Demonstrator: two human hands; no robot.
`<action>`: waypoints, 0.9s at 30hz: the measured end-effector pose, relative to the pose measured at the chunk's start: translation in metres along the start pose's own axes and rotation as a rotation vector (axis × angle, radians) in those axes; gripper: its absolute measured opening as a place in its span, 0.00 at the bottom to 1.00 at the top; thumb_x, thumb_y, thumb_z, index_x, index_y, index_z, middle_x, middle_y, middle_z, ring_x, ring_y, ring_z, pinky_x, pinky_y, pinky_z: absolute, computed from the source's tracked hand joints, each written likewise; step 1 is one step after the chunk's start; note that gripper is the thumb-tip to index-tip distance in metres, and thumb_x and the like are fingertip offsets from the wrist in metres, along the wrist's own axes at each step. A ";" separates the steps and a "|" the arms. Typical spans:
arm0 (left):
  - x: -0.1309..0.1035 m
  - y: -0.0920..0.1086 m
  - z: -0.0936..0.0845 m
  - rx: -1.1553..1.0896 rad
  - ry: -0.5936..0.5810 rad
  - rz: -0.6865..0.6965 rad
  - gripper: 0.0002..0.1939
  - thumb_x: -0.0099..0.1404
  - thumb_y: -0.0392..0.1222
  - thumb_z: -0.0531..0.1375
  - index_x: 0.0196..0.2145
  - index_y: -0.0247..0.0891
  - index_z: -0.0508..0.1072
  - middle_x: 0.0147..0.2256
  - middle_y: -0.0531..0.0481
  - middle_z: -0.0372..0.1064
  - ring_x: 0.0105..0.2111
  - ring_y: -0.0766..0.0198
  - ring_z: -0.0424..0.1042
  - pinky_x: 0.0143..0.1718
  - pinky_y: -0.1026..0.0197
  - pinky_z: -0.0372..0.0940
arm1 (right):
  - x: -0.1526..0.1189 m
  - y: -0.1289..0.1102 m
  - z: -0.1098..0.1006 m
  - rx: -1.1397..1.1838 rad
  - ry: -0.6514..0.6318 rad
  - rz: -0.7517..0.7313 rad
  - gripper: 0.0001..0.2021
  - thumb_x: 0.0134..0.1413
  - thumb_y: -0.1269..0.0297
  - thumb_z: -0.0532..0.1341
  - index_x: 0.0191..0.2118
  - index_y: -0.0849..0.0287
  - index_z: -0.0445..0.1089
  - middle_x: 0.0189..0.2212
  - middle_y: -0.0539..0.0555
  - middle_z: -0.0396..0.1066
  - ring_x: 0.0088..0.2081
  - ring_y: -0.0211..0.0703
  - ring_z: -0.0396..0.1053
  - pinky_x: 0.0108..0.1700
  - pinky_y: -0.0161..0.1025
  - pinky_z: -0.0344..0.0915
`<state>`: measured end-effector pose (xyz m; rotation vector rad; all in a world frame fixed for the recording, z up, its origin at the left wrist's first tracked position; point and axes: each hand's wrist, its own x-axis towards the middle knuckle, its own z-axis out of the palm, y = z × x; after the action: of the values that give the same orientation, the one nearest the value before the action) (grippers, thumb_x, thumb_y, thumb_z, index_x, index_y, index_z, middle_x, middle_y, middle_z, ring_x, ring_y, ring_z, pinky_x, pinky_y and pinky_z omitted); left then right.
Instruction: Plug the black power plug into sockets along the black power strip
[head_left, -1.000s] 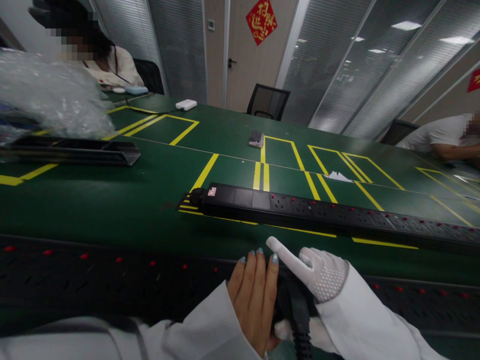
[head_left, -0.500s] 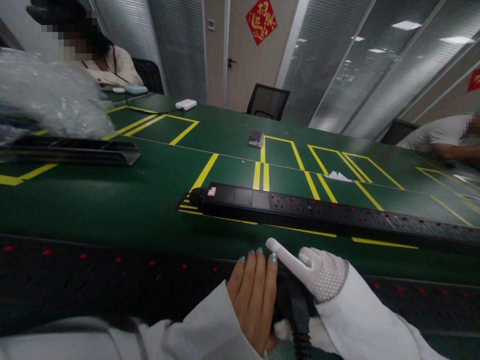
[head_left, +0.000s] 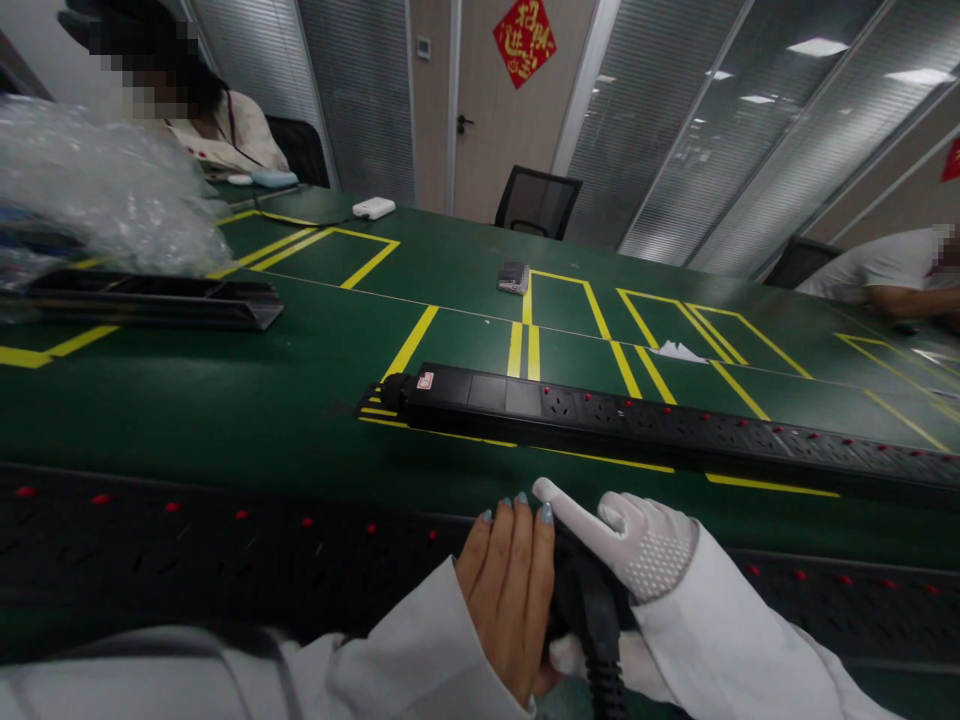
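Note:
A long black power strip [head_left: 225,560] with red lights runs across the near edge of the table, partly under my hands. My bare left hand [head_left: 510,595] lies over it, fingers straight and close together, its thumb low against the left side of a black plug [head_left: 589,590]. From the right, my right hand [head_left: 637,550], in a white dotted glove, closes round the same plug. Its index finger points forward, the other fingers are curled, and the thumb shows below. A ribbed black cable [head_left: 606,690] comes from the plug toward me. Both hands partly hide the plug.
A second power strip [head_left: 637,415] lies beyond my hands on the green table [head_left: 300,400], marked with yellow tape. At left are a black metal channel [head_left: 157,303] and clear plastic wrap [head_left: 105,190]. People sit at far left and right.
The view has shifted very slightly. Both hands keep the same hold at the plug, with no clear movement.

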<state>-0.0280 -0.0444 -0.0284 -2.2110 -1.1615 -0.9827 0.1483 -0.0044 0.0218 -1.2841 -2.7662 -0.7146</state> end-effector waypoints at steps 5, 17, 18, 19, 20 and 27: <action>0.001 0.000 -0.001 0.000 -0.004 0.008 0.26 0.66 0.40 0.38 0.47 0.20 0.67 0.43 0.32 0.70 0.46 0.48 0.70 0.47 0.52 0.61 | 0.001 0.003 -0.002 -0.033 -0.019 -0.061 0.35 0.52 0.77 0.51 0.63 0.42 0.45 0.19 0.45 0.57 0.19 0.35 0.54 0.22 0.35 0.41; -0.001 0.000 -0.001 -0.001 -0.009 -0.013 0.26 0.66 0.41 0.38 0.47 0.21 0.67 0.44 0.33 0.70 0.47 0.49 0.69 0.49 0.52 0.60 | 0.001 0.004 -0.002 -0.026 -0.022 -0.065 0.35 0.52 0.77 0.51 0.63 0.42 0.46 0.19 0.45 0.55 0.19 0.34 0.53 0.23 0.36 0.37; -0.001 0.000 0.000 0.000 -0.005 -0.013 0.26 0.66 0.41 0.38 0.47 0.21 0.67 0.44 0.33 0.70 0.47 0.49 0.69 0.49 0.52 0.60 | 0.001 0.004 -0.003 -0.024 -0.025 -0.065 0.34 0.53 0.76 0.51 0.63 0.42 0.45 0.19 0.45 0.55 0.19 0.34 0.53 0.23 0.36 0.37; -0.001 0.000 0.000 0.001 -0.001 -0.010 0.26 0.65 0.41 0.38 0.47 0.21 0.67 0.43 0.33 0.70 0.47 0.49 0.69 0.48 0.52 0.60 | 0.001 0.003 -0.003 -0.021 -0.027 -0.064 0.34 0.53 0.76 0.51 0.63 0.42 0.45 0.19 0.45 0.55 0.19 0.34 0.53 0.23 0.36 0.37; -0.001 0.000 0.000 0.005 0.002 -0.005 0.26 0.65 0.41 0.38 0.47 0.21 0.67 0.43 0.32 0.70 0.47 0.48 0.69 0.48 0.51 0.60 | 0.001 0.003 -0.003 -0.019 -0.027 -0.063 0.34 0.52 0.75 0.52 0.64 0.43 0.45 0.20 0.45 0.56 0.20 0.34 0.53 0.23 0.35 0.37; -0.001 -0.001 0.000 0.025 -0.002 0.026 0.27 0.65 0.42 0.38 0.46 0.21 0.68 0.43 0.32 0.70 0.46 0.48 0.69 0.49 0.51 0.60 | 0.001 0.003 -0.003 -0.029 -0.022 -0.060 0.33 0.53 0.74 0.51 0.63 0.42 0.47 0.20 0.46 0.57 0.20 0.34 0.55 0.23 0.35 0.39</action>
<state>-0.0293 -0.0439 -0.0289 -2.2024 -1.1367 -0.9508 0.1491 -0.0032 0.0257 -1.2261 -2.8333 -0.7510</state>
